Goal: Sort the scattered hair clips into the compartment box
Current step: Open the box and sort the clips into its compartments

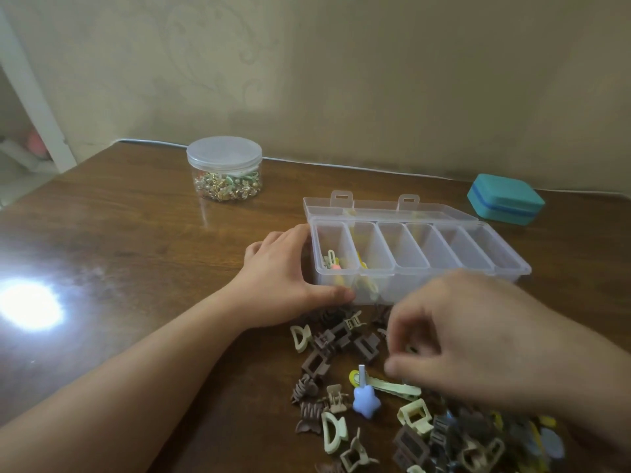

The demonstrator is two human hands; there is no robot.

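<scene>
A clear compartment box (512,266) lies open on the wooden table, its lid folded back. A few yellow and pastel clips (333,261) lie in its two leftmost compartments; the other compartments look bare. My left hand (283,278) grips the box's near left corner. In front of the box lies a scatter of brown, cream and yellow hair clips (341,339), among them a blue star clip (365,401) and a long pale green clip (396,387). My right hand (461,339), blurred, hovers over the pile with fingers curled down around a small pale clip (411,349).
A round clear jar (224,169) with a lid, holding small gold and green trinkets, stands at the back left. A teal case (505,199) sits at the back right by the wall. A bright light glare marks the table's left side.
</scene>
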